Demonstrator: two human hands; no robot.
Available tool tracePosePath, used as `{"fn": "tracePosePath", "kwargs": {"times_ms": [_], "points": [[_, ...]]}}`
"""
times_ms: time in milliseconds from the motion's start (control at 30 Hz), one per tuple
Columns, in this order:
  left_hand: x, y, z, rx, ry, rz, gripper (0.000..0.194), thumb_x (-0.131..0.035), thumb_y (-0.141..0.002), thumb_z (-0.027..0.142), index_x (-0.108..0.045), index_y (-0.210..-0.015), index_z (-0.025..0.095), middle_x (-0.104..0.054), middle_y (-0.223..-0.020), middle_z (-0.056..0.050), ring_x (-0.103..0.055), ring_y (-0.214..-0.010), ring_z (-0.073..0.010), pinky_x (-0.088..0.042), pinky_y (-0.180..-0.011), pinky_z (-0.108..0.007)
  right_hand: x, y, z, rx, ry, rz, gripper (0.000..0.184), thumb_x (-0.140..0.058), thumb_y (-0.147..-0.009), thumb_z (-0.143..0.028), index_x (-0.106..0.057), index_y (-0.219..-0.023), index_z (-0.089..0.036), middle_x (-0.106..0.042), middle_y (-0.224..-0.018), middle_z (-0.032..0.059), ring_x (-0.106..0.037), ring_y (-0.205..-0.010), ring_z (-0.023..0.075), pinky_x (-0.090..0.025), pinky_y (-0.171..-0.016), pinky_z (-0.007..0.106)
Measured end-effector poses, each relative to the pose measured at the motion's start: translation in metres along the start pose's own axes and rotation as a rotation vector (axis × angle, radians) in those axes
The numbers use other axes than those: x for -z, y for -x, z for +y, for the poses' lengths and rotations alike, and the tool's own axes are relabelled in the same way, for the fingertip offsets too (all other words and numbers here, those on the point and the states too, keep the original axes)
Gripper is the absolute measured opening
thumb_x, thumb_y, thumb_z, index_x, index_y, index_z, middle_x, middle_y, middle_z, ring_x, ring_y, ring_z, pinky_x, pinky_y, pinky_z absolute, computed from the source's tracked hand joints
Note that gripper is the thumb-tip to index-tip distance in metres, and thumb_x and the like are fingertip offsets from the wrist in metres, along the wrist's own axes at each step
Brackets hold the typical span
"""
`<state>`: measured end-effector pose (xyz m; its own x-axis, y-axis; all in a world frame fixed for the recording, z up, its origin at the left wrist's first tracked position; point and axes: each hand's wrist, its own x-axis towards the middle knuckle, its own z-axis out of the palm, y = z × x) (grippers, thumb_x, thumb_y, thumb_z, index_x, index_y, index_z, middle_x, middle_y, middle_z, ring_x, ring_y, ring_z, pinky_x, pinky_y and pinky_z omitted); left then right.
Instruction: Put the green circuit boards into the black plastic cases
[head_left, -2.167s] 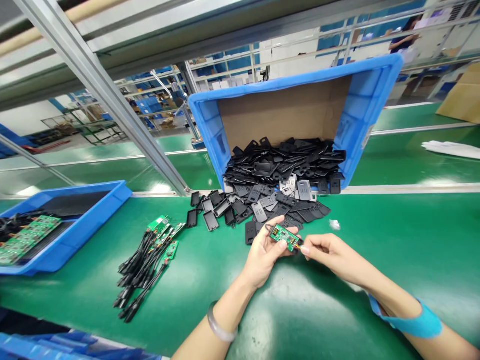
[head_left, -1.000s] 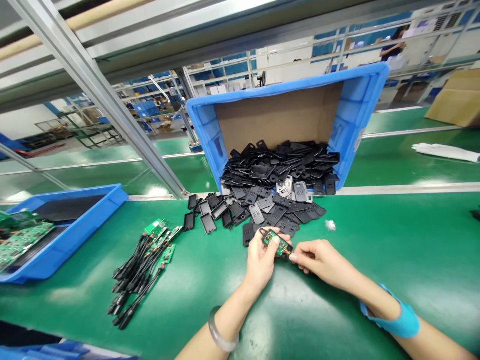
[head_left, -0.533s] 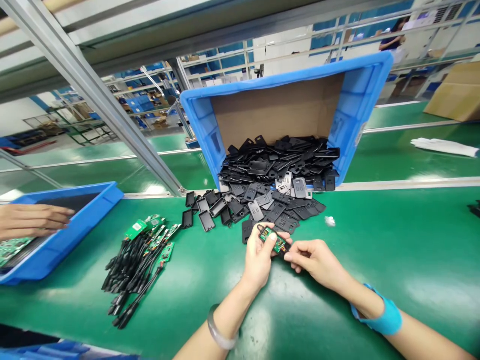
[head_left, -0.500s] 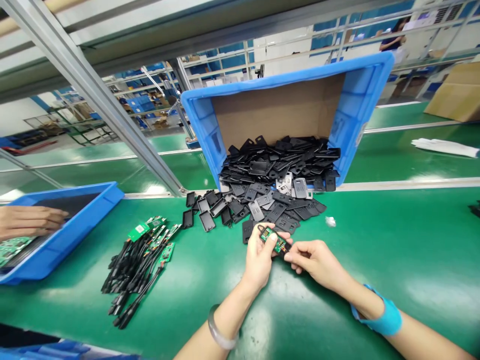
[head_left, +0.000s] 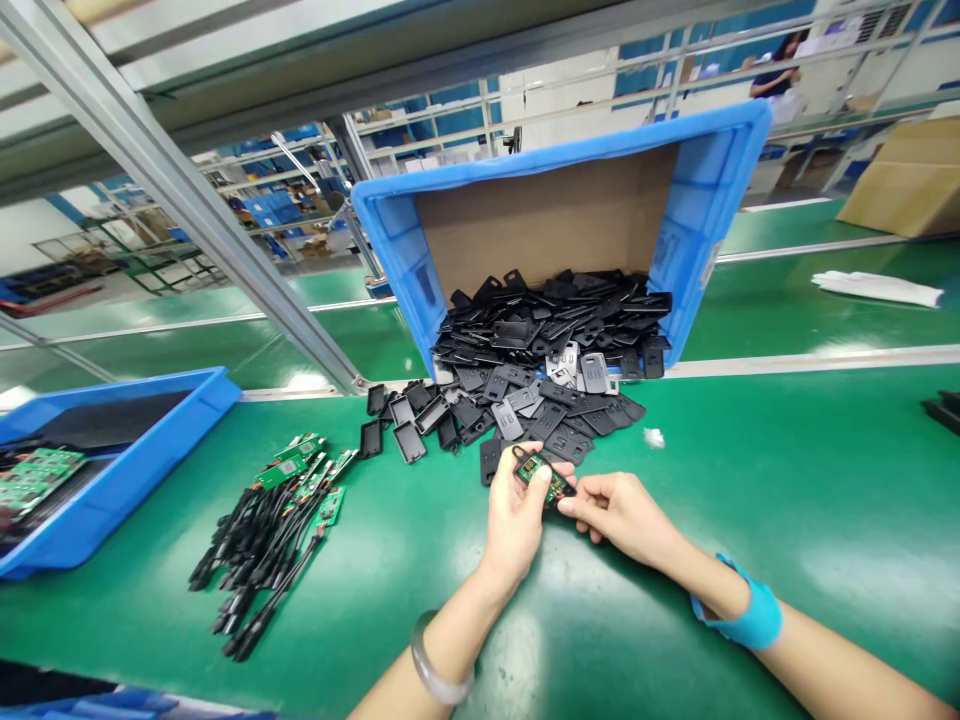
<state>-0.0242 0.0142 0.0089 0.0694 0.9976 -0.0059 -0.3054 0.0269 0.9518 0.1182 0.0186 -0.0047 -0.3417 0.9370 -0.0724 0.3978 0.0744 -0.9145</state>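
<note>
My left hand [head_left: 517,510] grips a small black plastic case, its thumb lying over the green circuit board [head_left: 534,470] seated in it. The board carries a small digit display near the case's loop end. At the opposite end, my right hand [head_left: 619,510] is closed in a pinch by the board's wires; the cable there is mostly hidden by the fingers. Just beyond my hands lies a pile of flat black covers [head_left: 566,415]. Left of them are several open black case halves [head_left: 409,440].
A tipped blue bin [head_left: 694,230] spills black parts. Circuit boards with black cables [head_left: 277,530] lie left, beside a blue tray [head_left: 127,490] holding more boards. A white scrap [head_left: 654,438] and a white glove [head_left: 877,288] are on the right. A metal post [head_left: 202,210] slants at left.
The other person's hand over the left tray has gone out of view. My right fingers have shifted slightly along the case's end; the view has moved a little.
</note>
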Motion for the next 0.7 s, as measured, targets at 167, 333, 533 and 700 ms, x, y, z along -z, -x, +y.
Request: {"fn": "tracePosePath", "kwargs": {"times_ms": [167, 333, 533, 700], "points": [[0.001, -0.004, 0.0, 0.095, -0.083, -0.024, 0.021, -0.055, -0.082, 0.028, -0.05, -0.099, 0.017, -0.064, -0.072, 0.0, -0.06, -0.059, -0.0102, -0.047, -0.055, -0.019, 0.007, 0.003, -0.004, 0.299, 0.268, 0.196, 0.033, -0.057, -0.083, -0.038, -0.056, -0.058, -0.016, -0.051, -0.052, -0.0029, -0.045, -0.048, 0.009, -0.033, -0.046, 0.021], [0.002, -0.004, -0.01, 0.154, -0.391, -0.173, 0.02, -0.05, -0.082, 0.029, -0.053, -0.099, 0.019, -0.06, -0.066, 0.003, -0.051, -0.044, -0.0079, -0.036, -0.035, -0.015, 0.019, 0.003, 0.0, 0.642, 0.525, 0.359, 0.019, -0.045, -0.091, -0.022, -0.063, -0.097, -0.019, -0.062, -0.084, 0.0059, -0.056, -0.075, 0.0144, -0.044, -0.067, 0.024], [0.003, -0.002, -0.014, 0.032, -0.634, -0.228, 0.015, -0.046, -0.084, 0.024, -0.056, -0.093, 0.019, -0.065, -0.067, 0.001, -0.054, -0.05, -0.0084, -0.041, -0.045, -0.017, 0.022, 0.004, 0.006, 0.766, 0.788, 0.348, 0.022, -0.044, -0.091, -0.016, -0.064, -0.098, -0.02, -0.063, -0.085, 0.0067, -0.055, -0.077, 0.0151, -0.043, -0.066, 0.025], [0.002, -0.001, -0.013, -0.011, -0.703, -0.222, 0.016, -0.045, -0.083, 0.021, -0.057, -0.093, 0.019, -0.067, -0.067, 0.001, -0.058, -0.054, -0.0102, -0.044, -0.05, -0.019, 0.02, 0.002, 0.007, 0.778, 0.73, 0.348, 0.02, -0.045, -0.091, -0.016, -0.064, -0.094, -0.017, -0.064, -0.082, 0.0065, -0.055, -0.074, 0.0152, -0.043, -0.065, 0.025]]}}
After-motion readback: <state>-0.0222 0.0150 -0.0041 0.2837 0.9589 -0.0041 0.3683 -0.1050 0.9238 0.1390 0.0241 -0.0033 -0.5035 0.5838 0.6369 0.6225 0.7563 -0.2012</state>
